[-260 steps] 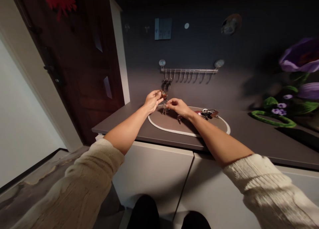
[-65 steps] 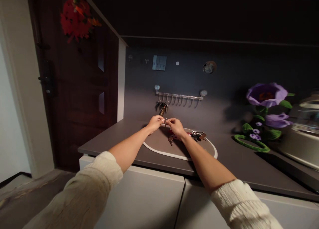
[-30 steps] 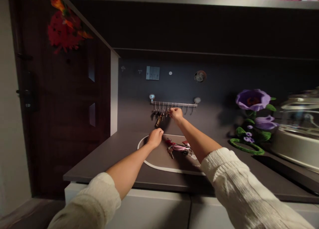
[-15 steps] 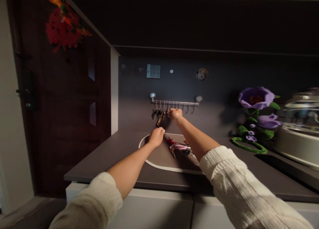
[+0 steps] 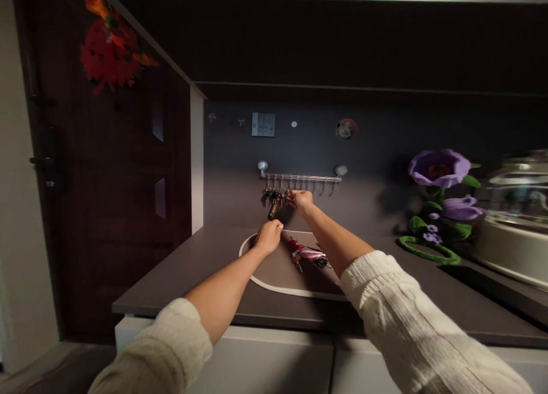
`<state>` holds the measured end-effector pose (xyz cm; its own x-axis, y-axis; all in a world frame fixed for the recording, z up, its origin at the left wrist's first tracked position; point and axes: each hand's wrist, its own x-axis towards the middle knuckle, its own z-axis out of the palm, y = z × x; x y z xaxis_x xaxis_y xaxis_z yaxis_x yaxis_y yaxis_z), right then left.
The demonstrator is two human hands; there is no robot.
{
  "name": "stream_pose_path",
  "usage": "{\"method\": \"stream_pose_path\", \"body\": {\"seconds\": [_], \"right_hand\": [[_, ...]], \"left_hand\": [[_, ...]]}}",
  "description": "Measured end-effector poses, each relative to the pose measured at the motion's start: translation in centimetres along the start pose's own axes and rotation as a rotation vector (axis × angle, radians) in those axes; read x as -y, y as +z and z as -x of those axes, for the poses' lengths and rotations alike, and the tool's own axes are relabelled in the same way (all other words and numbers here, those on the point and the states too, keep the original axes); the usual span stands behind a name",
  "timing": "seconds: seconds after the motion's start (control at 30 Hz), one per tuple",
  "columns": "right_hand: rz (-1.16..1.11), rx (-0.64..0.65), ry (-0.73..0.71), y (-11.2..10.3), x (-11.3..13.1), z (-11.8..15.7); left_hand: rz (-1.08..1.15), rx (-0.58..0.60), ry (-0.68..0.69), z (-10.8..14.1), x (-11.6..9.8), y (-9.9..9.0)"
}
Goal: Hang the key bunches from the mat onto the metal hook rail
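Observation:
My right hand (image 5: 302, 201) is raised to a clear hook rail (image 5: 302, 178) on the wall. Its fingers pinch what looks like a small bunch of keys (image 5: 290, 196) just below a hook; the fingers partly cover it. Several keys on rings (image 5: 269, 195) and a dark tag with gold lettering (image 5: 274, 208) hang on the hooks to its left. Lower down, my left hand (image 5: 269, 237) is closed above the left part of a rounded mat (image 5: 274, 289), and what it holds, if anything, is hidden. A pile of keys with red and pink fobs (image 5: 309, 254) lies on the mat between my forearms.
Purple knitted flowers (image 5: 440, 170) with a green ring base stand at the right, beside a white container with a clear dome (image 5: 514, 234). A dark shelf (image 5: 325, 40) overhangs the counter (image 5: 171, 277). A dark door (image 5: 98, 211) is on the left.
Both hands have stayed almost in place. My right fingers have shifted very slightly down at the rail, and the view has tilted a little.

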<state>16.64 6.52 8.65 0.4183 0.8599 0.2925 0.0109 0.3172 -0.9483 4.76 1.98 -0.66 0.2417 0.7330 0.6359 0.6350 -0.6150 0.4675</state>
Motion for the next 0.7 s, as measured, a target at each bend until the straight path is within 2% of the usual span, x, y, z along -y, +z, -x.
{"method": "stream_pose_path", "body": {"seconds": [0.1, 0.43, 0.7], "right_hand": [[-0.034, -0.025, 0.043, 0.0, 0.0, 0.2], [-0.004, 0.014, 0.056, -0.7, 0.5, 0.8], [-0.005, 0.064, 0.081, -2.1, 0.8, 2.6]], "left_hand": [[-0.007, 0.0, 0.002, 0.0, 0.0, 0.0], [0.029, 0.011, 0.01, 0.1, 0.2, -0.1], [0.063, 0.057, 0.062, 0.4, 0.4, -0.2]]}}
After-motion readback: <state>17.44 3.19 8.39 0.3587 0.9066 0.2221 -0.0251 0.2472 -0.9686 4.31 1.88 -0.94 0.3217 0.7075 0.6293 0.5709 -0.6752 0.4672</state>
